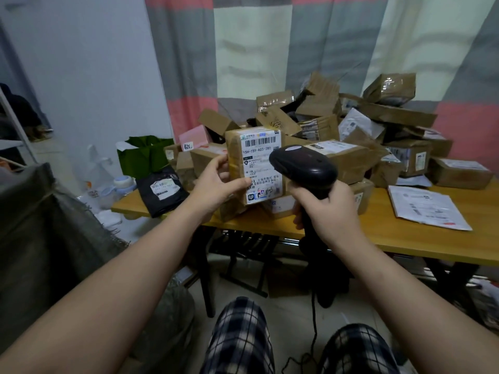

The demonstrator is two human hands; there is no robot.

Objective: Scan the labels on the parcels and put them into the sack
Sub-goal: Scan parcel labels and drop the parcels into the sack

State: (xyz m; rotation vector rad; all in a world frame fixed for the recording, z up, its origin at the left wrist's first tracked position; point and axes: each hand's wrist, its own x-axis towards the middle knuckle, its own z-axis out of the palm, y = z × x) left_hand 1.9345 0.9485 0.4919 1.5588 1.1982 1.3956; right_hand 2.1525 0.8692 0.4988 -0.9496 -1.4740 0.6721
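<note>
Hands: left [216,184] parcel [255,164] "15H-159-A03-280", right [330,211] scanner [303,168]

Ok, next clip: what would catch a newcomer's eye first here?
The brown parcel held up at centre in the left hand, its white barcode label facing the camera. Just right of it, the black scanner in the right hand points at that label. Behind, a heap of parcels covers the wooden table.

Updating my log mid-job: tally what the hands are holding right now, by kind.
Boxed parcel, in left hand: 1
Barcode scanner, in right hand: 1
Total: 2
</note>
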